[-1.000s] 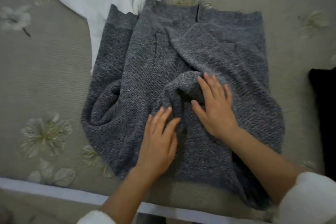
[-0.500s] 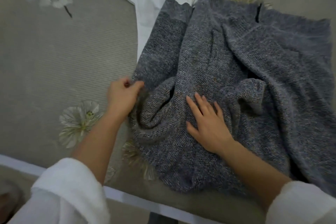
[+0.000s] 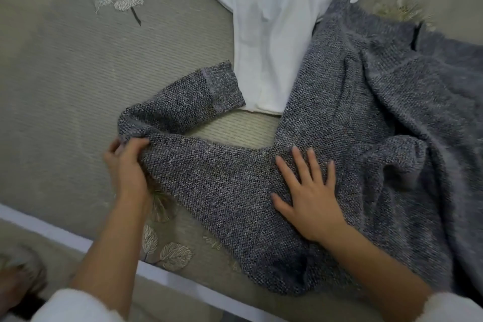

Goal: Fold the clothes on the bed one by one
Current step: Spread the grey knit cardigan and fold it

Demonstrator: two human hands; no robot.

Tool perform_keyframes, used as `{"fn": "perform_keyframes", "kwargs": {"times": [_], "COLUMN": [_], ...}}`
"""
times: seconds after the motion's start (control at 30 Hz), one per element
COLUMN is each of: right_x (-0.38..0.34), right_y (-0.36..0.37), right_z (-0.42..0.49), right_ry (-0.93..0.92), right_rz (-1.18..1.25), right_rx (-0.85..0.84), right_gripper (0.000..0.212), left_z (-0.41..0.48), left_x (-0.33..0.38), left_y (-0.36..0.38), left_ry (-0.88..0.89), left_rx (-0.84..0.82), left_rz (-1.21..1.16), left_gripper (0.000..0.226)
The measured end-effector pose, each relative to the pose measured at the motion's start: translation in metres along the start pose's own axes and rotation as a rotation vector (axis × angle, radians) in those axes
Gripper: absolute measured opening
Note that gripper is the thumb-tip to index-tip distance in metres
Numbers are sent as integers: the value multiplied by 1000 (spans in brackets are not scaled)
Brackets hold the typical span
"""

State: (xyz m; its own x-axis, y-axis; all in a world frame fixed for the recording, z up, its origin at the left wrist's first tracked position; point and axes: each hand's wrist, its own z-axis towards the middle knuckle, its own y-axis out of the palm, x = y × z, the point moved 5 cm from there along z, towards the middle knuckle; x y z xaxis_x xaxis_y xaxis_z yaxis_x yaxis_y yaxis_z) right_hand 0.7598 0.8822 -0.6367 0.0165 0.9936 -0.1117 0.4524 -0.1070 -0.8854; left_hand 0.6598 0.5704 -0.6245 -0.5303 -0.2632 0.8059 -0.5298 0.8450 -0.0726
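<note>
A grey knitted sweater (image 3: 366, 117) lies spread over the right half of the bed. One sleeve (image 3: 198, 154) stretches out to the left, bent at my left hand so that its cuff (image 3: 222, 86) points back toward a white garment. My left hand (image 3: 125, 162) grips the sleeve at this bend. My right hand (image 3: 308, 191) lies flat, fingers spread, on the sweater where the sleeve joins the body. The white garment (image 3: 271, 21) lies at the top, partly under the sweater's left edge.
The bed (image 3: 78, 73) has a beige cover with embroidered leaves and flowers. Its white front edge (image 3: 167, 277) runs diagonally across the bottom. A foot in a slipper (image 3: 18, 277) shows on the floor at the lower left.
My left hand has pulled the sleeve out to the left, away from the sweater's body, baring a patch of bed cover. My right hand has stayed pressing on the sweater.
</note>
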Motion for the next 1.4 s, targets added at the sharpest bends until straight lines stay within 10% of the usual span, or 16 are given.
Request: {"fn": "perform_keyframes", "kwargs": {"times": [0.07, 0.2, 0.43, 0.67, 0.9, 1.07, 1.27, 1.4], "right_x": [-9, -13, -12, -11, -13, -13, -16, -20], "right_y": [8, 22, 28, 29, 30, 30, 25, -1], "right_z": [1, 3, 5, 4, 4, 6, 4, 4], "right_ry": [-63, -52, -39, -37, -40, -29, -28, -22], "right_rz": [33, 9, -48, -62, -79, -89, -39, 135], "right_rx": [23, 57, 64, 50, 66, 38, -64, -142], "right_gripper": [69, 68, 67, 68, 68, 69, 68, 67], "left_z": [-5, 3, 25, 33, 78, 65, 35, -38], "left_x": [16, 37, 95, 152, 71, 46, 89, 110], "left_y": [19, 42, 88, 45, 4, 5, 32, 96], "left_ry": [-33, -94, 264, 571, -158, -270, 301, 628], "left_rx": [-147, -265, -317, 252, 43, -101, 122, -39], "left_rz": [-154, -62, 949, 225, 71, 157, 297, 387], "left_gripper": [31, 47, 17, 20, 30, 33, 29, 23]}}
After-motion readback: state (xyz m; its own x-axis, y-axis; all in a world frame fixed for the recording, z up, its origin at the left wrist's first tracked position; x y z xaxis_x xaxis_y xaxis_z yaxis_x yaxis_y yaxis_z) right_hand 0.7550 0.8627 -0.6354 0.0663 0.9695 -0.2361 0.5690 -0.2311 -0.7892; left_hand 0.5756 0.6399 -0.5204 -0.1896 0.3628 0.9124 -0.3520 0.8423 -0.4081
